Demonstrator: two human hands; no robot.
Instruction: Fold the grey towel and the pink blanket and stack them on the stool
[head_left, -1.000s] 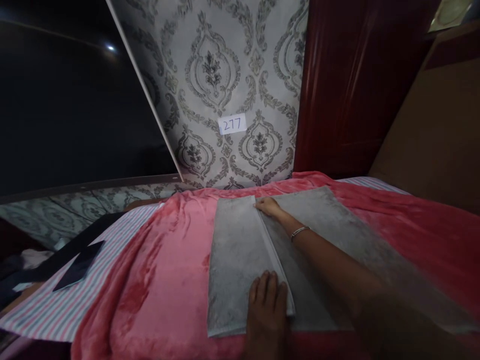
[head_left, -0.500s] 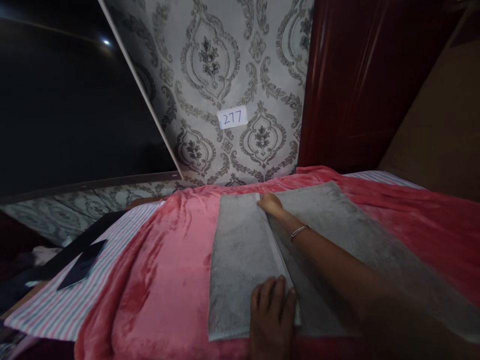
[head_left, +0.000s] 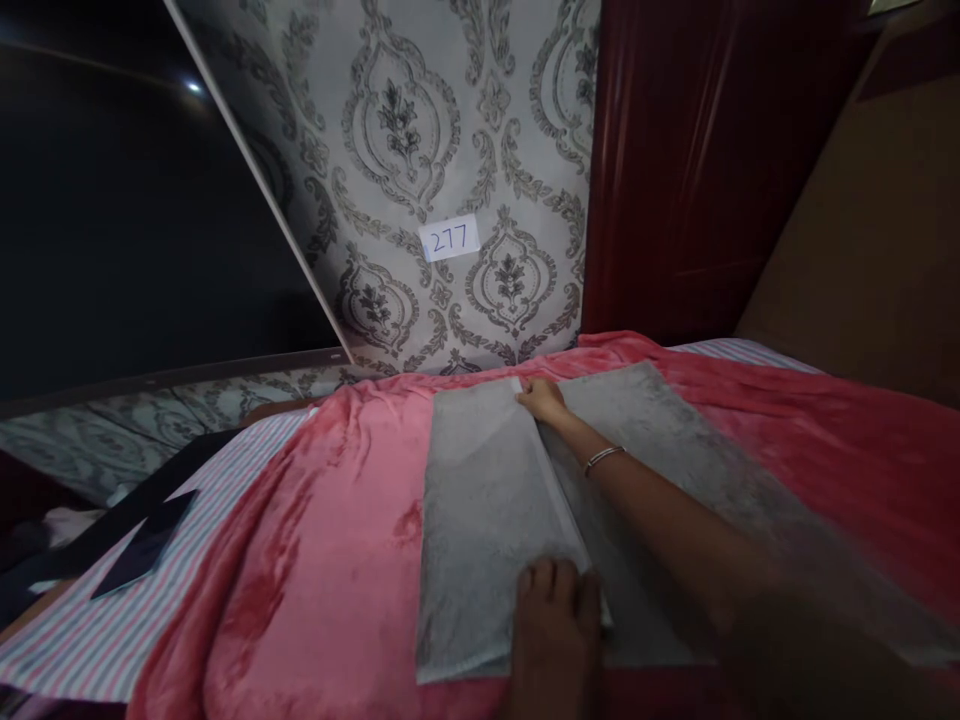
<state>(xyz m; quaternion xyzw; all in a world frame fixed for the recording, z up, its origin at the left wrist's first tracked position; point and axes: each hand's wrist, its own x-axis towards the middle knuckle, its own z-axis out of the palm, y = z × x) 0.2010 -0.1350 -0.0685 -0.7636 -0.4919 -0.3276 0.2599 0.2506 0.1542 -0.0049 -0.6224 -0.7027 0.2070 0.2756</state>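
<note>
A grey towel (head_left: 487, 510), plush-looking, lies spread out with its left part folded over. The flap's hemmed edge slants from the far side toward me. At the far end of that edge my right hand (head_left: 542, 400) pinches the hem between thumb and fingers; a thin bracelet (head_left: 604, 457) circles the wrist. Close to me, my left hand (head_left: 556, 620) is at the near end of the same edge, its fingers curled on the cloth and slightly blurred. My right forearm covers some of the towel's right part.
Under the towel is a pink-red plush blanket (head_left: 330, 560), over a striped sheet (head_left: 202, 530). A dark flat device (head_left: 146, 545) lies on the sheet at left. Behind stand a large dark screen (head_left: 150, 220), patterned wallpaper with a card marked 277 (head_left: 450, 238), and dark red wood (head_left: 675, 170).
My left hand has shifted slightly right and its fingers have gone from lying flatter to curled. The right hand stays at the far hem. The whole view has moved a little.
</note>
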